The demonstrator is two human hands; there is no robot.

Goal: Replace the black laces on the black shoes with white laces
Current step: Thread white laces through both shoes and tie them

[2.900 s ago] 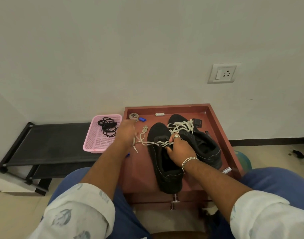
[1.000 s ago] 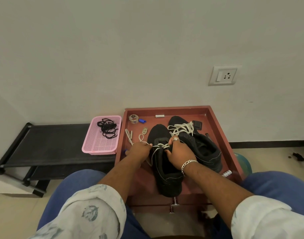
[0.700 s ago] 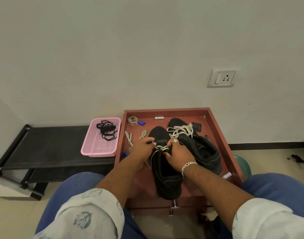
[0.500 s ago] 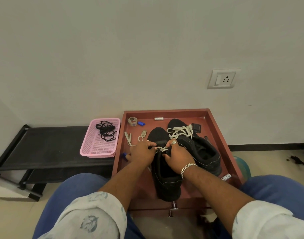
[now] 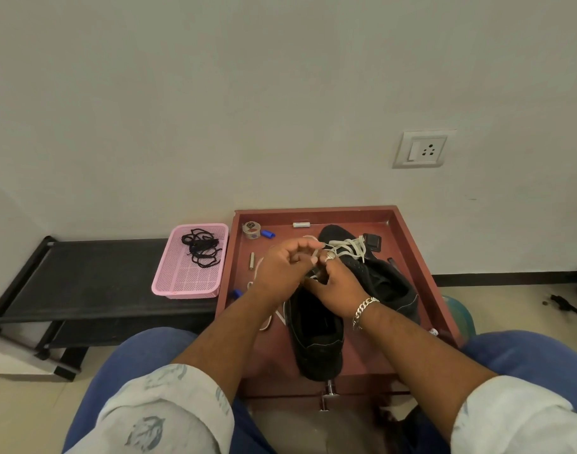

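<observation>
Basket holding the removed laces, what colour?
Pink mesh basket, with the black laces piled inside. Head view, the only one.

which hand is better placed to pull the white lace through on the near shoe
Probably the left. The left hand is raised with the white lace looped over its curled fingers, free to draw outward. The right hand rests low on the near shoe, better suited to steadying it.
</observation>
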